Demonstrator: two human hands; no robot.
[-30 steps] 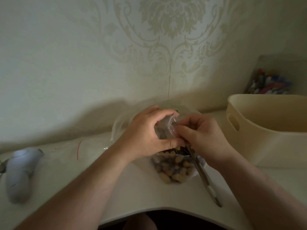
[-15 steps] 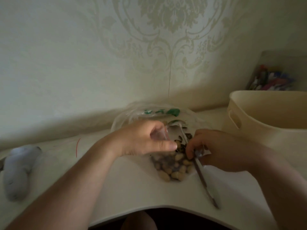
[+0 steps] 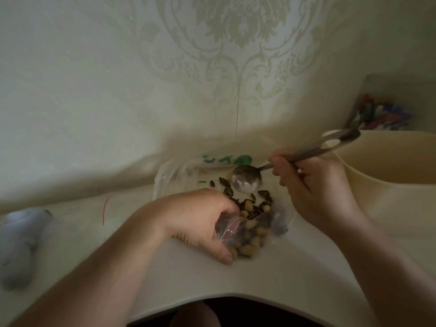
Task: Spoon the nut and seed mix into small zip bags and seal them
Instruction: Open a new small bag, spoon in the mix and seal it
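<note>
A small clear zip bag (image 3: 250,234) with a red seal line lies on the white table, partly filled with peanuts and dark seeds. My left hand (image 3: 200,220) grips its left side, fingers curled round the mouth. My right hand (image 3: 313,185) holds a metal spoon (image 3: 247,179) by its handle, bowl down and empty above the loose nut and seed mix (image 3: 250,202). That mix lies in a larger open plastic bag (image 3: 188,171) with green print, behind the small bag.
A cream plastic tub (image 3: 389,171) stands at the right, with a clear holder of coloured items (image 3: 382,114) behind it. A pale grey object (image 3: 18,241) lies at the far left. A thin red strip (image 3: 105,210) lies on the table. The wall is close behind.
My right hand picked up the spoon and lifted it up and right over the mix. My left hand lowered the small bag toward the table and tilted it.
</note>
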